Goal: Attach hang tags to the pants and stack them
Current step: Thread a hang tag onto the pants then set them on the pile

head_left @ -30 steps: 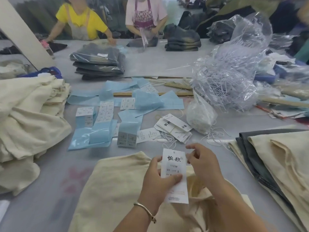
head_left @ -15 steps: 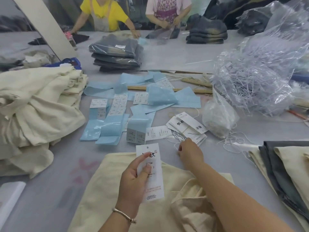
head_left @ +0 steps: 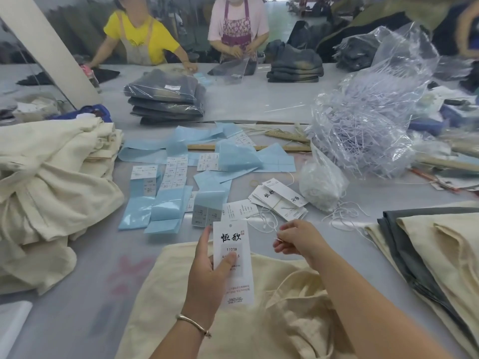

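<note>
My left hand [head_left: 207,270] holds a white hang tag [head_left: 232,260] upright, thumb pressed on its printed face, above cream pants [head_left: 181,307] lying flat in front of me. To the right of the tag, my right hand [head_left: 298,239] pinches a thin white string [head_left: 264,221] between fingertips. More white hang tags [head_left: 280,200] lie in a small heap just beyond my hands. A folded stack of cream and grey pants [head_left: 427,244] sits at the right. A loose pile of cream pants [head_left: 46,187] fills the left side.
Blue sticker sheets [head_left: 166,203] and small labels are scattered mid-table. A clear bag of white strings [head_left: 321,182] and a large plastic bag of fasteners [head_left: 368,120] stand at the right. Bagged dark jeans [head_left: 166,99] lie behind; two people work at the far edge.
My right hand went forward to the tag heap and came back pinching a string. My left hand kept the tag, which it now holds more upright.
</note>
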`<state>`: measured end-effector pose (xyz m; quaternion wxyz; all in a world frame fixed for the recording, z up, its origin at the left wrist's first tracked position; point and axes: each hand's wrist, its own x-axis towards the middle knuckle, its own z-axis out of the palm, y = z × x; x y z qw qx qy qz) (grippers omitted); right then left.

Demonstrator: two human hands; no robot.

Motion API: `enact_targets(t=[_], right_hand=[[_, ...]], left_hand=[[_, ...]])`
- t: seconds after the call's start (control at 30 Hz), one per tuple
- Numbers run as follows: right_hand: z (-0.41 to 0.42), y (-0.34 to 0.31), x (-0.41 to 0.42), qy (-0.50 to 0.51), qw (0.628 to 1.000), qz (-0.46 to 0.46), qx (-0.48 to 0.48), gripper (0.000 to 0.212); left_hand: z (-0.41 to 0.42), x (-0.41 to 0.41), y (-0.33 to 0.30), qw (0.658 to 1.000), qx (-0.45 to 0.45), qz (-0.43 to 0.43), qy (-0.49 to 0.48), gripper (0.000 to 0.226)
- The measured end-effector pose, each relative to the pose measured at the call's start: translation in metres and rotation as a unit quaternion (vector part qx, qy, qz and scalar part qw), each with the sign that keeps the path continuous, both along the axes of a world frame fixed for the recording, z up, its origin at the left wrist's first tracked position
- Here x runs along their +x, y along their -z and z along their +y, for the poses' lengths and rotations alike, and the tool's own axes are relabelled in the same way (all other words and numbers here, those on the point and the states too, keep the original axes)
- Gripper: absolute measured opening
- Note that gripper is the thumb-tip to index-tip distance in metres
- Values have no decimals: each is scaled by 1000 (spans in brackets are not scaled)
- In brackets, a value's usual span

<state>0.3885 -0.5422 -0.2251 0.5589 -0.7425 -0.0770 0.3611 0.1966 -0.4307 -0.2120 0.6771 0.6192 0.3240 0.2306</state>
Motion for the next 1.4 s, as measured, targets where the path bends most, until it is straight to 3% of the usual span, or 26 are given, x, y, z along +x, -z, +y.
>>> enact_targets(t=[0.2,0.37,0.57,0.83,1.03,1.13,1.2,1.4], right_hand=[[-22,-15,-14,69,994,58,59,10],[-9,-56,-35,79,994,1,78,4],[8,-101,-93,29,987,-84,134,9],[39,-114,-143,30,966,-165,196,3],[58,-105,-92,154,944,-261,131,16],[54,-103,-58,134,937,-324,-8,14],[51,-98,-46,122,941,-313,-33,12],[54,-93,-54,173,962,-158,142,6]], left_hand=[[5,-13,-8,1000,-12,-4,12,60],[13,-30,-21,999,-35,-12,34,51],[35,-52,-37,996,26,-21,81,13],[52,-73,-54,993,57,-42,93,19],[71,-92,-52,996,40,-25,77,16],[76,-97,-52,997,40,-17,67,16],[78,-99,-51,997,49,-13,64,17],[76,-100,-46,997,48,-5,60,16]])
